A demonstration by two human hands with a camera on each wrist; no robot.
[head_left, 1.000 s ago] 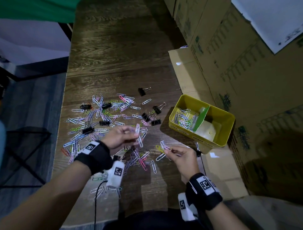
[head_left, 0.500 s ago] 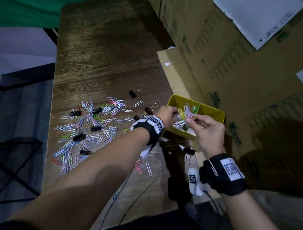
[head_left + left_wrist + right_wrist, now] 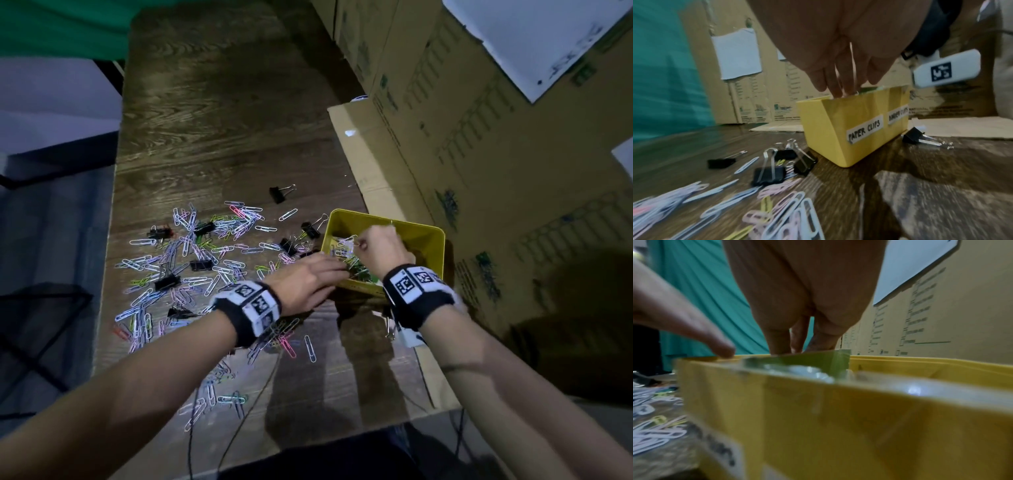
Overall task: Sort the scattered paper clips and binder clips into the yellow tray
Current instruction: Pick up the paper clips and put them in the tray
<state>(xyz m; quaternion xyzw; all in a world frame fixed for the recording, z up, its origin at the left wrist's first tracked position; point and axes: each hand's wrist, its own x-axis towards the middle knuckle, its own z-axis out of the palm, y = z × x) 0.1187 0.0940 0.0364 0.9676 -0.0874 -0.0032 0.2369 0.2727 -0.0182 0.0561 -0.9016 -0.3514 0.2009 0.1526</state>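
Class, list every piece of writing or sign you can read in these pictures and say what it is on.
"PAPER CLIPS": handwritten white label on the yellow tray.
Second white label on the same tray wall: blurred, not readable for certain.
Square black-and-white code markers on the wristbands: patterns, no words.
Print on the cardboard boxes: too small to read.
White sheet on a box: marks blurred.

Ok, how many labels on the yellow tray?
2, both on its front wall: PAPER CLIPS label left, a blurred second label right. Other walls are hidden.

Cardboard boxes (image 3: 479,144) wall the yellow tray (image 3: 430,236); far tabletop (image 3: 219,113) lies open.
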